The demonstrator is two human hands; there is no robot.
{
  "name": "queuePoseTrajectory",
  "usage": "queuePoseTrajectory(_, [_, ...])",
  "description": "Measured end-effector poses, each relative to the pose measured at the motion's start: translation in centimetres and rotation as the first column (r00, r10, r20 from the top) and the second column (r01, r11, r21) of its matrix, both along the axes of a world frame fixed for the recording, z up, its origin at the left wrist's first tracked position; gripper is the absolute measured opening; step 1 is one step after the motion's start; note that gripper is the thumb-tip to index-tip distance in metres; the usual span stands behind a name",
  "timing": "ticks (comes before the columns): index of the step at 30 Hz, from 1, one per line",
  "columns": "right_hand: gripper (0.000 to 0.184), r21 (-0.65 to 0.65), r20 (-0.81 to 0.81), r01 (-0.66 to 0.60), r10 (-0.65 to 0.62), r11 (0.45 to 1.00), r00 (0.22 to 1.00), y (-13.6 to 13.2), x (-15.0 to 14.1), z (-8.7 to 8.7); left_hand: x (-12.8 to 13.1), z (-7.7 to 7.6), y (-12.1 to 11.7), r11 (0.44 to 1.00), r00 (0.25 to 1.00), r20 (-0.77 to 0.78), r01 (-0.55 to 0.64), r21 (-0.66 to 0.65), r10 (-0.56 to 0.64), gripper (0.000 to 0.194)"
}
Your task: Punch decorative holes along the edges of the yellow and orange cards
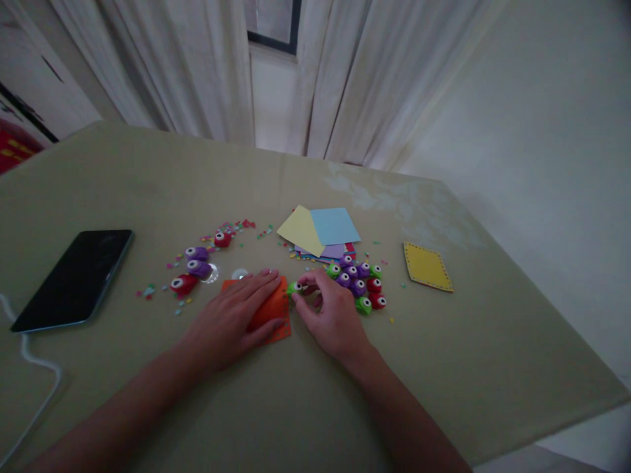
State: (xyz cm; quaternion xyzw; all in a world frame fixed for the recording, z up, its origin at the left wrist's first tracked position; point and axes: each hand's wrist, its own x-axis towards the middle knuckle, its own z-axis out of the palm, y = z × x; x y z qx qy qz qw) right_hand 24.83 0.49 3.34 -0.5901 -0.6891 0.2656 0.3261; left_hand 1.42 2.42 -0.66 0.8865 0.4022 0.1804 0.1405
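My left hand (244, 309) lies flat with its fingers stretched over an orange paper square (270, 311), which has small holes along its right edge. Between the thumb and fingers of my right hand (331, 310) is a small green one-eyed toy figure (294, 288), at the orange square's right edge. Whether it grips the paper there, I cannot tell. Just beyond my right hand sits a cluster of purple (358, 287), green and red one-eyed figures. More red and purple ones (198, 268) stand to the left, among tiny coloured paper bits.
Loose yellow and blue paper sheets (336, 226) are stacked behind my hands. A yellow square with holes around its edge (428, 267) lies at the right. At the left rests a black-screened tablet (73, 279) with a white cable (42, 361). Curtains (197, 66) hang behind the table.
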Motion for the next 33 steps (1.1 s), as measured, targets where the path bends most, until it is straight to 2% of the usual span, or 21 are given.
queuePoseTrajectory(9, [0.018, 0.066, 0.038, -0.061, 0.058, 0.996, 0.998, -0.12, -0.01, 0.37, -0.02, -0.05, -0.05, 1.000, 1.000, -0.009, 0.005, 0.006, -0.005, 0.072])
queuePoseTrajectory(15, [0.016, 0.054, 0.056, -0.064, 0.061, 0.997, 0.997, -0.10, 0.00, 0.47, 0.10, 0.04, -0.19, 1.000, 1.000, -0.013, -0.001, 0.012, 0.001, 0.071])
queuePoseTrajectory(20, [0.019, 0.060, 0.091, -0.117, 0.111, 0.991, 0.990, -0.06, 0.19, 0.29, 0.10, 0.19, -0.25, 0.999, 1.000, -0.027, 0.017, 0.046, -0.016, 0.072])
queuePoseTrajectory(33, [0.023, -0.035, 0.066, -0.145, 0.147, 0.989, 0.987, 0.07, 0.49, 0.67, 0.23, 0.34, -0.33, 0.997, 0.997, -0.076, 0.005, 0.075, 0.000, 0.074])
